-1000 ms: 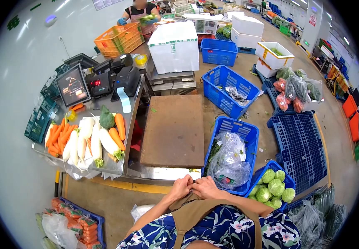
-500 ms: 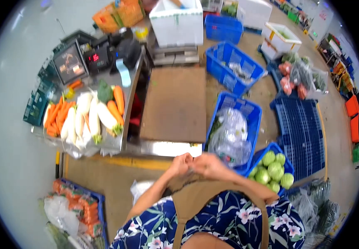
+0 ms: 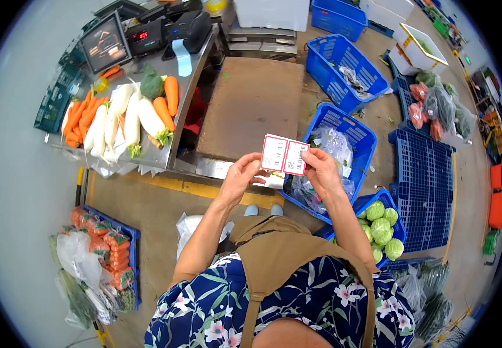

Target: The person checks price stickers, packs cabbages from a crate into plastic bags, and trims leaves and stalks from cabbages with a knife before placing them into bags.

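**Paper between my two hands, with a crate and a hard edge beneath**

I have a pair of red-bordered labels (image 3: 284,155) up in front of me, printed faces towards my eyes. In my view they lie over the near right corner of the brown board (image 3: 251,107) and the left side of the blue crate (image 3: 369,156); how high above them, I can't tell.

My right grip (image 3: 322,172) is clamped on the labels' right edge, thumb flat on the printed face. My left grip (image 3: 242,178) meets the left edge, fingers curled; whether it truly pinches there or only touches, I cannot tell.

The right side seems to carry the surer hold, so if that thumb eased, I think the paper could slip. It might drop among the clear plastic (image 3: 333,144) in the crate, where something this thin would be easy to lose, or slide down between board and crate.

Moving my hands towards each other could buckle the labels across the codes; pulling unevenly could tear them, should the two be joined. My thumb also covers a little of the right-hand label, so a smudge there seems possible. If the backing is sticky, which I can't see, it could cling to my fingertips.
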`<state>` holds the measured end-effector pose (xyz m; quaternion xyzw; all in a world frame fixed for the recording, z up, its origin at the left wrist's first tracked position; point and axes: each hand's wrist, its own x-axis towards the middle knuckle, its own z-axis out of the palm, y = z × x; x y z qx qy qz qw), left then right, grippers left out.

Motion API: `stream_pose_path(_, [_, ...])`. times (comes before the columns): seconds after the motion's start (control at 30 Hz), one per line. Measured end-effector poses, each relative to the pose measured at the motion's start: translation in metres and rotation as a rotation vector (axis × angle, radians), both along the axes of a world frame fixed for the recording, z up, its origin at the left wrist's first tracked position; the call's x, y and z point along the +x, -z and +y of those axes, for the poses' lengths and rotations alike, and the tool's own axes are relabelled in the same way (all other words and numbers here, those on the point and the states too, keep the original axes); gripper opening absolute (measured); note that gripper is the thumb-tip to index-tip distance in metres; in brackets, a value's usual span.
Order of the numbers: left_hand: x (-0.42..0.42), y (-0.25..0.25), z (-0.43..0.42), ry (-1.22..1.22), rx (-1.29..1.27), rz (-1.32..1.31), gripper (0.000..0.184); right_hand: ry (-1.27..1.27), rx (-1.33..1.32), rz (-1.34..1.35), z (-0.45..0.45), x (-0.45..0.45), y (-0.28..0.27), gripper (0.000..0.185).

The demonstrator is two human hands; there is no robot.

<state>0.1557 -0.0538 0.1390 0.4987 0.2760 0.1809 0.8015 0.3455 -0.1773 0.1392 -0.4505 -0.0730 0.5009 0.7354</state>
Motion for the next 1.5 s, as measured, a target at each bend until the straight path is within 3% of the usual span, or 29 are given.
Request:
stream_pose_path(0.13, [0.002,-0.004,0.003,-0.146,-0.043,-0.062,0.04,-0.03,-0.007,-0.044,0.007,-0.008,0.003,0.017])
stream_pose_path(0.37, [-0.007,-0.002,0.002,-0.36,0.371,0.159,0.022,-0.112,-0.035,-0.202,0.02,-0.016,0.009,0.018])
stream_pose_path(0.5, [-0.012,0.001,-0.001,-0.404,0.323,0.16,0.019,-0.15,-0.021,-0.181,0.025,-0.02,0.012,0.019])
stream_pose_path(0.53, [-0.014,0.0,-0.002,-0.407,0.331,0.16,0.021,-0.187,-0.009,-0.212,0.026,-0.02,0.019,0.032])
stream_pose_path(0.67, [-0.018,0.005,-0.002,-0.458,0.345,0.155,0.024,-0.399,-0.082,0.32,0.038,-0.018,0.039,0.063])
stream_pose_path(0.77, [-0.02,0.004,-0.002,-0.466,0.338,0.173,0.024,-0.764,-0.039,0.492,0.041,-0.028,0.045,0.06])
stream_pose_path(0.8, [-0.021,0.006,-0.001,-0.47,0.337,0.182,0.024,-0.77,0.052,0.555,0.042,-0.031,0.049,0.056])
stream_pose_path(0.9, [-0.026,0.01,0.002,-0.513,0.324,0.184,0.024,-0.509,0.003,0.428,0.06,-0.031,0.066,0.049])
stream_pose_path(1.03, [-0.039,0.013,0.011,-0.562,0.275,0.199,0.022,-0.449,0.022,0.283,0.083,-0.026,0.057,0.032])
stream_pose_path(1.2, [-0.06,0.032,0.032,-0.615,0.159,0.187,0.02,-0.12,0.202,-0.006,0.123,-0.046,0.042,0.045])
stream_pose_path(1.5, [-0.098,0.057,0.1,-0.468,-0.12,0.11,0.029,-0.032,0.228,-0.301,0.224,-0.087,0.036,0.048])
